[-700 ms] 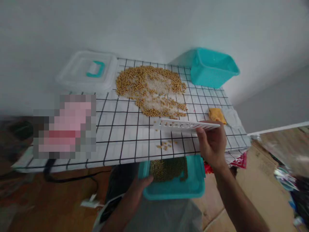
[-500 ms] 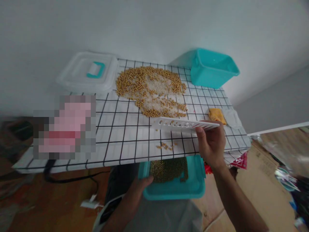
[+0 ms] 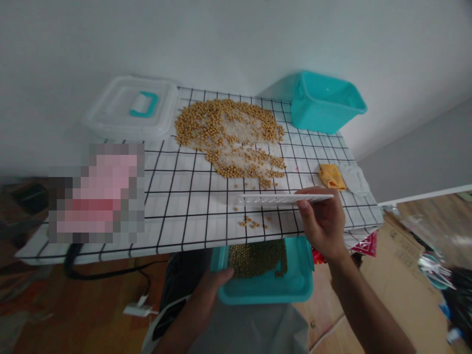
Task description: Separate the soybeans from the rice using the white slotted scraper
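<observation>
1. White slotted plastic panel (image 3: 273, 199): gripped by right hand (image 3: 324, 223), near checked white table (image 3: 168, 191)'s front edge.
2. Turquoise rectangular plastic tub (image 3: 265, 293): gripped by left hand (image 3: 216, 285), below that edge.
3. Round tan beans (image 3: 202, 122): well off left edge.

One camera, worn on the person's head, looks from above and behind the fingers (image 3: 305, 209), facing forward and down. It stands back far enough to frame both forearms (image 3: 363, 300), the desk (image 3: 180, 204) reaching beyond the fingers, the wall (image 3: 221, 49) farther off and the floor (image 3: 99, 309) below them.
</observation>
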`<state>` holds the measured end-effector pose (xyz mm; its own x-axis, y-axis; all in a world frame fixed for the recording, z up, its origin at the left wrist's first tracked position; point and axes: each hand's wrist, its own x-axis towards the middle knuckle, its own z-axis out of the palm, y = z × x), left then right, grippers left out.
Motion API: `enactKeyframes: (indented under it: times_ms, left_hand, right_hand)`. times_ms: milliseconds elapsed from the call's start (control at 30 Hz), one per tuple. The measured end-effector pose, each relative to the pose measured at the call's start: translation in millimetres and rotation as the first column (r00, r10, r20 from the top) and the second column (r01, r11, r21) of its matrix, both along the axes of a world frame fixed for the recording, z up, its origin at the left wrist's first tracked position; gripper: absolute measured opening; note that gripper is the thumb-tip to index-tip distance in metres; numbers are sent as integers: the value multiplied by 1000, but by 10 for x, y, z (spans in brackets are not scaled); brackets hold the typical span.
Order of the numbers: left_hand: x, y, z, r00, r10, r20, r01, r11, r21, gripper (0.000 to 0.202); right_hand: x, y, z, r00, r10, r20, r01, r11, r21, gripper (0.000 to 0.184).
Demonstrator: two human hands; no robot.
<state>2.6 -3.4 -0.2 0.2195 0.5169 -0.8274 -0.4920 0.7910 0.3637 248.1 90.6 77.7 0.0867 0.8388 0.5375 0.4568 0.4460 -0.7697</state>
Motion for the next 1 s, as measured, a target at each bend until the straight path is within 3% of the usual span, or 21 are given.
enactKeyframes:
  times_ms: [100,300,433,567,633,733,800,900,1000]
  left_hand:
    - [-29,12,10,1000,-13,20,13,1000,13,55]
    - [-56,18,23,1000,-7,-14,8,999,42,31]
    - [-40,20,26,1000,9,18,-11,994,111,50]
    - [-44,13,-2,1000,5,18,-6,999,31,60]
    - [-53,20,-15,999,3,38,-3,1000,-11,61]
    - [-61,46,-14,999,-7,50,7,1000,-3,60]
    - [-56,62,-2,1000,-14,14,14,1000,-4,57]
    - [-35,66,6,999,1,-48,-2,1000,-30,54]
    - [-11,49,-30,998,24,-58,-27,999,-47,52]
  right_hand:
    - [32,-6,-16,1000,8,-11,-8,1000,-2,12]
    - [-11,-117,-38,1000,-5,-14,4,998,-67,16]
    - [-57,-315,-62,997,41,-61,-47,995,-94,19]
    - [-20,-527,-21,970,191,-151,-209,972,-111,21]
    - [20,-594,14,965,199,-170,-222,967,-127,21]
    - [103,-579,44,979,90,-185,-115,985,-127,19]
    - [181,-470,38,986,-80,-144,70,995,-69,16]
    - [328,-190,3,935,-330,-132,337,941,33,18]
    - [468,117,-42,900,-401,-169,412,911,32,25]
